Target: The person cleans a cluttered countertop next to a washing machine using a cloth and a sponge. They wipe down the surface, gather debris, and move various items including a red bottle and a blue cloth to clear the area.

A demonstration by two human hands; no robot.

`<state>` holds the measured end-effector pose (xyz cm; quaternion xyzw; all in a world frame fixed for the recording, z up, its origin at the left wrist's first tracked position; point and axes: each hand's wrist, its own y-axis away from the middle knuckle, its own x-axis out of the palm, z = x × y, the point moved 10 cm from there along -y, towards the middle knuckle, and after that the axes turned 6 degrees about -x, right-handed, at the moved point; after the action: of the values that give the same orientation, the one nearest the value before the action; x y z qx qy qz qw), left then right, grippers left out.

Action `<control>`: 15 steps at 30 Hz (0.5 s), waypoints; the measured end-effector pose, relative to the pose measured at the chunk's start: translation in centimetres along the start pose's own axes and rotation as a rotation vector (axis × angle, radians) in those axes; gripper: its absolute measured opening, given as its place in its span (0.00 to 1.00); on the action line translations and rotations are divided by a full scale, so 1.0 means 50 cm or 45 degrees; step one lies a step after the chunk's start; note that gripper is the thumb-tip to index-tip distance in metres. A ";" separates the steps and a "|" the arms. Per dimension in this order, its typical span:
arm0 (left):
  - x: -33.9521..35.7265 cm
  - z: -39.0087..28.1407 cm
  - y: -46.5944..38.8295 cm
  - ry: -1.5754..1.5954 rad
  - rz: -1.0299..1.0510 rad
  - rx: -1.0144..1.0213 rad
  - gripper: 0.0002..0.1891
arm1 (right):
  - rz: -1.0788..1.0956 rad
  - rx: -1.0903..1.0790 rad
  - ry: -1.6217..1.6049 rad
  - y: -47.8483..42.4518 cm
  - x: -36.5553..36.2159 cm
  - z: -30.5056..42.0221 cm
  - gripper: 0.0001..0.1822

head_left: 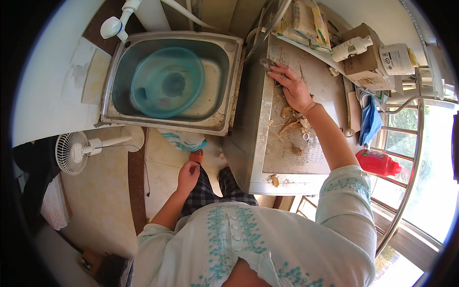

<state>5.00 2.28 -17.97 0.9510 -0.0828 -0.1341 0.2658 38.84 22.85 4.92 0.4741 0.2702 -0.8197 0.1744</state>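
Note:
My right hand reaches across the dirty top of a grey metal appliance. Its fingers are stretched out and slightly apart, the tips against a small greyish clump at the top's left edge; what the clump is made of is unclear. Just below the wrist lie dry brown scraps, like roots or peel, and a small white ring. A brown crumb sits on the front rim. My left hand hangs low in front of the appliance, fingers curled in, with nothing visible in it.
A steel sink holds a teal plastic basin. Packets, a cardboard box and bottles crowd the shelf on the right. A red bottle is by the window bars. A white fan stands left.

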 end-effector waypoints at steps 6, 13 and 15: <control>0.027 -0.073 -0.024 -0.023 0.077 0.141 0.03 | 0.160 -0.008 -0.084 0.084 0.009 0.108 0.30; 0.038 -0.148 -0.019 -0.032 0.088 0.326 0.06 | -0.162 0.215 -0.141 0.084 -0.136 0.104 0.32; 0.050 -0.260 -0.008 -0.118 0.069 0.534 0.08 | -0.281 0.305 -0.135 0.112 -0.171 0.033 0.32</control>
<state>11.30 8.35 -8.01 0.9758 -0.1464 -0.1505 0.0616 44.93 17.64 11.51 0.4148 0.2116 -0.8841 0.0395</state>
